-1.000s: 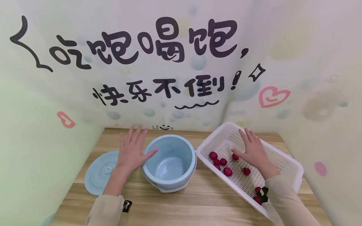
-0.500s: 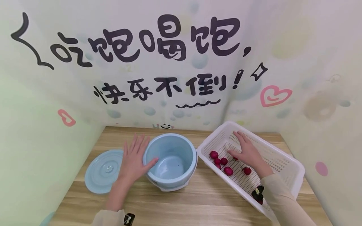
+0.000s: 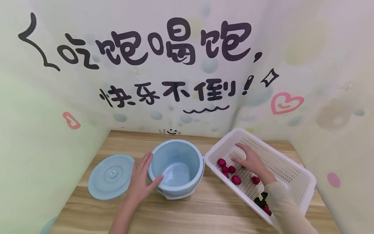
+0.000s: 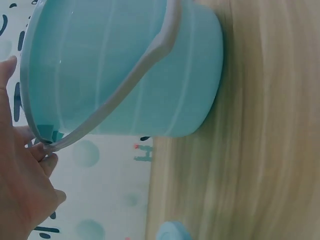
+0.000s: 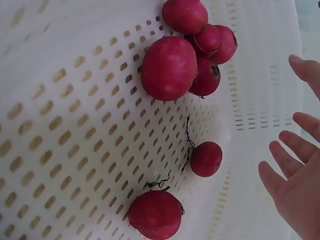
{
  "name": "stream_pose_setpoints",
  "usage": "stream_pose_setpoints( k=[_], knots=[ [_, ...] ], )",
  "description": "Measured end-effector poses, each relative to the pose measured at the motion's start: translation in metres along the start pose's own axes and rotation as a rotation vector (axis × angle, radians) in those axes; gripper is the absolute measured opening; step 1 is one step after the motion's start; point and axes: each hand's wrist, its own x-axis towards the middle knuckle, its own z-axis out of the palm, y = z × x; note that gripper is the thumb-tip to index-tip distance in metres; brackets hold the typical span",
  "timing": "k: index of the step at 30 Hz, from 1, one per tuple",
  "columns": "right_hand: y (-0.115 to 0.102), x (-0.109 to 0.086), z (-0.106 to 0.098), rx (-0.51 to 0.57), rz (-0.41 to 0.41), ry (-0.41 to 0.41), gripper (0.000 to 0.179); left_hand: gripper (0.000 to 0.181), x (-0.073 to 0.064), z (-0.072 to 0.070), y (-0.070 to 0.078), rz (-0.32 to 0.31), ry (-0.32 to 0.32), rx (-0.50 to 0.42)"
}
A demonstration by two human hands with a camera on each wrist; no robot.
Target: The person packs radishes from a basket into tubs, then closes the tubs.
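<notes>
A light blue bucket (image 3: 175, 165) with a pale grey handle (image 4: 130, 82) stands on the table. At its left side is my left hand (image 3: 141, 180), fingers extended, thumb reaching over the rim. In the left wrist view the fingertips lie near the handle's joint at the rim; whether they touch it is unclear. To the right, a white perforated plastic basket (image 3: 292, 172) holds several red radishes (image 5: 170, 67), some with thin dark stems. My right hand (image 3: 254, 162) hovers inside the basket over them, fingers spread and holding nothing. In the right wrist view it stays apart from the radishes.
A round light blue lid (image 3: 109, 182) lies flat on the wooden table (image 3: 204, 214), left of the bucket. Behind is a wall (image 3: 175, 71) with black lettering. The basket's near-left corner stands close beside the bucket.
My left hand has come down and right, closer to the bucket's rim. My right hand has moved left and lower into the basket. Bucket, lid and basket have stayed in place.
</notes>
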Motion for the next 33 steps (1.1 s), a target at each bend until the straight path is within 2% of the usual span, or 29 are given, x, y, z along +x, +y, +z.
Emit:
stream_pose_setpoints(
  k=[5,10,16,21,24,33],
  knots=[
    [0.004,0.003,0.008,0.16,-0.026,-0.028,0.069,0.108,-0.011,0.004,-0.002,0.004,0.042,-0.134],
    [0.012,0.003,0.014,0.321,-0.031,-0.094,0.062,0.127,-0.016,0.007,-0.002,-0.078,-0.007,-0.263],
    [0.017,0.003,0.018,0.428,-0.018,-0.213,0.055,0.131,-0.019,0.01,0.0,-0.164,-0.014,-0.326],
    [0.016,0.009,0.022,0.468,0.005,-0.314,0.055,0.129,-0.017,0.012,0.001,-0.173,-0.006,-0.334],
    [0.016,0.013,0.025,0.454,0.009,-0.359,0.055,0.129,-0.017,0.013,0.0,-0.161,0.001,-0.335],
    [0.017,0.021,0.03,0.412,0.034,-0.436,0.055,0.13,-0.017,0.017,0.004,-0.144,0.002,-0.348]
  ],
)
